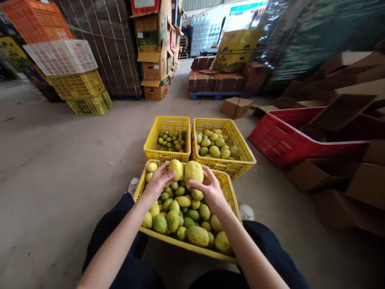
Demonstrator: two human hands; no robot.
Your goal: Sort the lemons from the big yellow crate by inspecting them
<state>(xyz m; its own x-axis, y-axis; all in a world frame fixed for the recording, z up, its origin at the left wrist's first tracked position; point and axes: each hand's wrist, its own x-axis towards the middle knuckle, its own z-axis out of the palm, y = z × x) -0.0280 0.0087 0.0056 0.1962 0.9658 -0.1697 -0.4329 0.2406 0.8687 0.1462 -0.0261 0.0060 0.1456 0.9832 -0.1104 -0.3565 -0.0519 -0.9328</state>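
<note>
Two yellow fruits held up side by side over the middle of the near yellow crate (186,244): the smaller fruit (176,169) in the left hand (161,178), fingers and thumb curled round it; the larger fruit (193,172) in the right hand (209,186), thumb across its near side. Narrow gap between the two. Below, the near crate holds many green and yellow fruits (197,236) of mixed size; it stands between the person's knees. Just beyond, two more yellow crates side by side: the far left crate (173,118) with small, mostly green fruits, the far right crate (210,161) with larger, yellower ones. To the right, a red crate (270,138) among loose cardboard. Far left, stacked crates (63,58) in orange, white and yellow. Further back, a column of cardboard boxes (150,72) and a yellow carton (237,46) on flat packs; both printed, lettering too small to read. Blue banner (245,10) at the back, its writing also illegible.
</note>
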